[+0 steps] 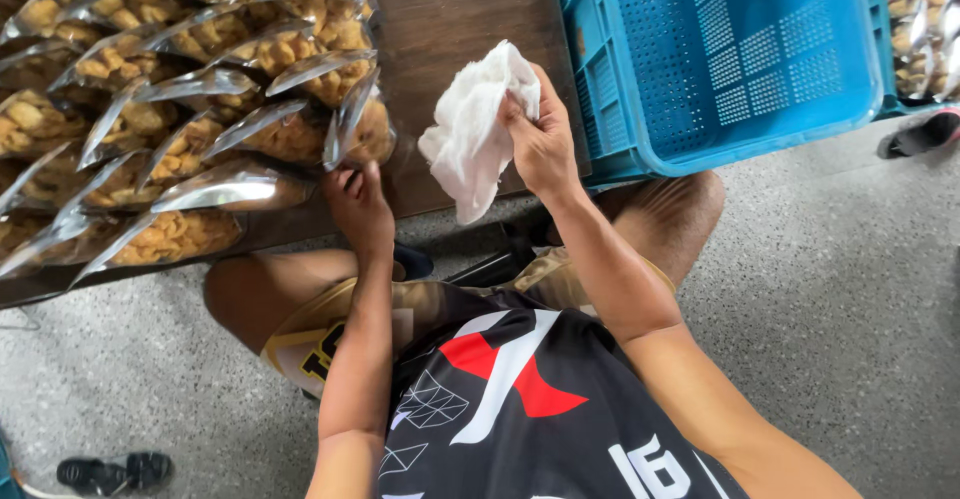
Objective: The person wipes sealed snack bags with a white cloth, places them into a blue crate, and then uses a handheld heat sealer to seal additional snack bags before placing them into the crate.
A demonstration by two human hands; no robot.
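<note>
In the right hand (540, 144), pinched between thumb and curled fingers, hangs a crumpled white cloth (470, 129); the grip is closed tight on its upper edge, and the loose folds fall below and to the left of the fist, above the edge of a dark wooden table (450, 19); just left of the cloth, the left hand (358, 204) rests with its fingers bent on the nearest clear snack bag (235, 187), though whether it grips the bag or only touches it I cannot tell; further left of that hand, many similar bags of golden fried pieces (150, 69) lie overlapping in rows; right of the cloth-holding fist stands a blue perforated plastic crate (730, 59); beneath both forearms are the person's bare knees and a speckled grey floor (850, 289).
</note>
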